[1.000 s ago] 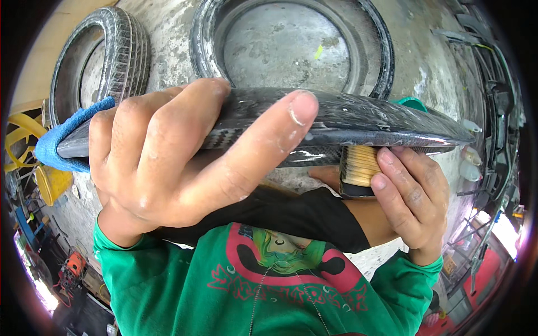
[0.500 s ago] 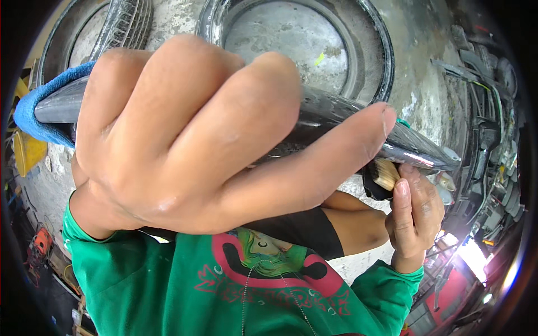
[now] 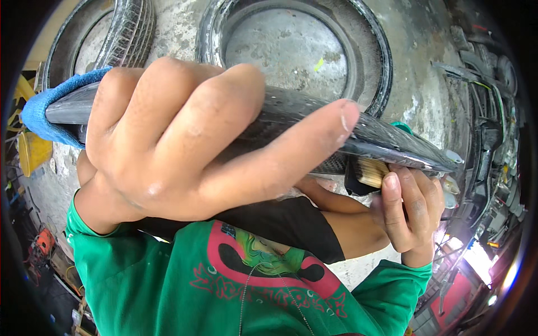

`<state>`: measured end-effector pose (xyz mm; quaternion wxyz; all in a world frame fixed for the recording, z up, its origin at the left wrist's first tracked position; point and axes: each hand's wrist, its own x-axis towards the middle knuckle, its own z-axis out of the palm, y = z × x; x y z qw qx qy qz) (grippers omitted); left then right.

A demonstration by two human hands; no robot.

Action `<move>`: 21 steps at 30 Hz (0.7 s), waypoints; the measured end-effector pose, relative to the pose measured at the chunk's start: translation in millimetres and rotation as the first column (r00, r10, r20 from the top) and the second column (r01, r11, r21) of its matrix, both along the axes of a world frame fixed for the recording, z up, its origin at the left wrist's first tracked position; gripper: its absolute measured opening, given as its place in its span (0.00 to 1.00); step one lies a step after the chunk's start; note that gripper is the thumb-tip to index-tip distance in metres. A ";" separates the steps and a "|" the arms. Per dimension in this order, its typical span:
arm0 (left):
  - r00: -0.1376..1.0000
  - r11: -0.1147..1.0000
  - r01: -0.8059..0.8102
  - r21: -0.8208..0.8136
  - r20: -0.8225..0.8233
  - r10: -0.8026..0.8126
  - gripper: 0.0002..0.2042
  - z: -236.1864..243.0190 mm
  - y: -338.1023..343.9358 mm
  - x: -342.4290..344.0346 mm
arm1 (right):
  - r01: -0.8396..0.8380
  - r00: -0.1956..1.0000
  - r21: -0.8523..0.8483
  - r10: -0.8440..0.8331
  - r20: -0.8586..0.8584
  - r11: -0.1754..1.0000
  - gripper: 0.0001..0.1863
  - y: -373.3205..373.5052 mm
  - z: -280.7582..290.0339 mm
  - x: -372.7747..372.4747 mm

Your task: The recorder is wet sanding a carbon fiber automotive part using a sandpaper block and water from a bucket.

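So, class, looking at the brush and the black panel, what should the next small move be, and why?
Perhaps nudge the brush gently along the underside of the black panel. The left hand grips the panel, which should help steady it, and the right hand is beside the brush, near the panel's lower edge. Whether the bristles touch it is hard to tell.

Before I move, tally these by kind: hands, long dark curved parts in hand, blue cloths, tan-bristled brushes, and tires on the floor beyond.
Hands: 2, left hand and right hand
Long dark part: 1
Blue cloth: 1
Brush: 1
Tires: 2, left tire and right tire
Total: 7
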<state>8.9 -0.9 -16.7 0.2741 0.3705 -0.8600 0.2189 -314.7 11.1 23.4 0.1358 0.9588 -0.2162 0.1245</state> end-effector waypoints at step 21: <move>0.989 0.989 -0.060 0.134 0.142 0.041 0.31 21.3 -1.0 -1.7 | 0.013 0.997 0.134 -0.023 0.077 0.991 0.24 -3.2 -2.0 24.8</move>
